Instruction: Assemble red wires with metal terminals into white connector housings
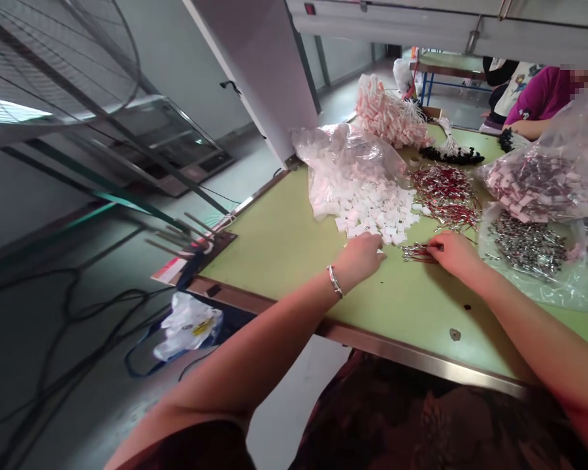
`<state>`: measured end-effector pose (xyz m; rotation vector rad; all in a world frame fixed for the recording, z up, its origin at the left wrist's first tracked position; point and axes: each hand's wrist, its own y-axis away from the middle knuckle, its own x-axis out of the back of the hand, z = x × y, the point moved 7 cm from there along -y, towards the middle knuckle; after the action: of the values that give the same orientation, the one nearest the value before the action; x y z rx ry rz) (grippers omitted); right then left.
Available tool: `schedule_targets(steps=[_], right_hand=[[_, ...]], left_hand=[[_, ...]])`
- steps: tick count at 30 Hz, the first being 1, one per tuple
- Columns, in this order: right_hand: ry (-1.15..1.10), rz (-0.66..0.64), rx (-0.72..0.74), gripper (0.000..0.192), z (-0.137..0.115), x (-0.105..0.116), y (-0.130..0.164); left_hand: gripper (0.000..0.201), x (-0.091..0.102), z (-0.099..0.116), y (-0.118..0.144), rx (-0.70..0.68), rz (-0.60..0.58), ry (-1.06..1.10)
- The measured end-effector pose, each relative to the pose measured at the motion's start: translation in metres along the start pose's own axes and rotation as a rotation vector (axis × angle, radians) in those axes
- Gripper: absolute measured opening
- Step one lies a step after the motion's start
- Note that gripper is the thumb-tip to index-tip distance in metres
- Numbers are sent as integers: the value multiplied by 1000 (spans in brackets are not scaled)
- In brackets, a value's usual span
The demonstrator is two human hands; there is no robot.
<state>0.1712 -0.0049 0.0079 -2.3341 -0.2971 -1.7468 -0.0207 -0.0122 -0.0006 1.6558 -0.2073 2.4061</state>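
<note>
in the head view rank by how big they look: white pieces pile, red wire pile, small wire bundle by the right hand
1. white pieces pile
2. red wire pile, though it lies farther off
3. wire bundle, touched by the right hand

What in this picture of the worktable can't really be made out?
- Left hand: its fingertips curl under at the edge of the white pieces, so whether its grip has one is hidden.
- Right hand: it touches a small bundle of red wires; too small to tell a firm hold.
- Metal parts in the clear bag: too small and blurred to identify.
- Green table: right end cut off by the frame edge.
</note>
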Motion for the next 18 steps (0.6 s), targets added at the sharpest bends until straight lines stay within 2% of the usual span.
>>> schedule_targets(steps=[3,5,8,11,14,18], right_hand=[[-15,17,51,19,0,5,2],[7,29,52,18,-1,7,4],[80,10,11,20,-2,4,6],[65,4,12,22,-2,-1,5],[-72,27,-39,17,7,-2,2],[-380,70,-142,17,23,1,3]], left_hand=[[7,7,-3,-1,6,29,104],[10,13,-7,-1,62,44,252],[14,12,-3,0,156,-43,694],[9,8,16,-2,239,-145,1152],[12,-2,35,-7,315,-211,1418],[18,-23,45,-10,379,-256,1542]])
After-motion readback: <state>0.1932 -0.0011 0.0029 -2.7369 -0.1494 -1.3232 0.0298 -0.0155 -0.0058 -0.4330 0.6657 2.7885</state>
